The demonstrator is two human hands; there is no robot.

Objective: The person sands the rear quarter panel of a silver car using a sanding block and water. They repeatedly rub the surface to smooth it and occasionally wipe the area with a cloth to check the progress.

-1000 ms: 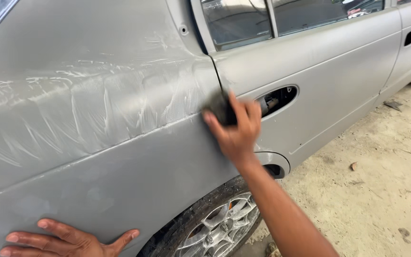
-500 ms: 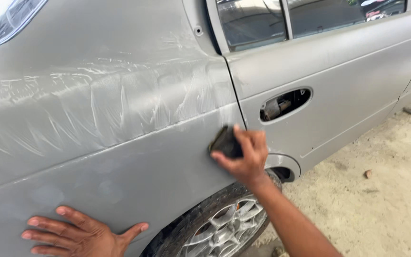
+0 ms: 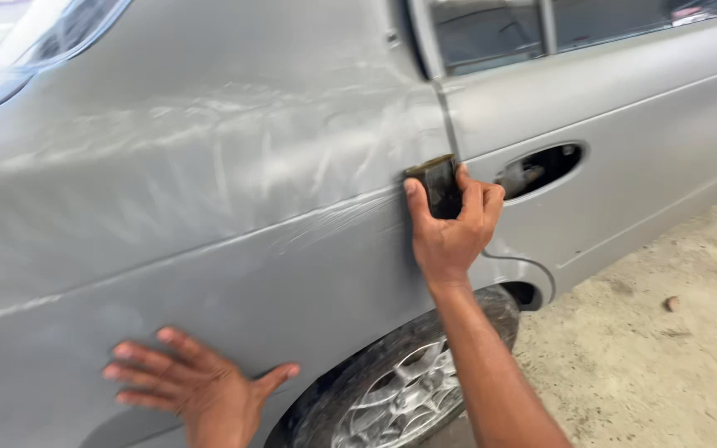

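My right hand (image 3: 450,228) grips a small dark sanding block (image 3: 436,184) and presses it flat on the grey primed rear quarter panel (image 3: 209,191) of a car, right beside the door seam. Pale sanding streaks run across the panel above the body crease. My left hand (image 3: 188,382) rests flat with fingers spread on the lower panel, just ahead of the wheel arch.
The rear door (image 3: 641,124) has an empty handle recess (image 3: 541,170) close to my right hand. An alloy wheel with a dark tyre (image 3: 408,390) sits below my right forearm. Sandy concrete floor (image 3: 649,365) lies to the right.
My right hand has slid the block down the panel and then back up to the body crease by the door seam. My left hand stayed on the lower panel.
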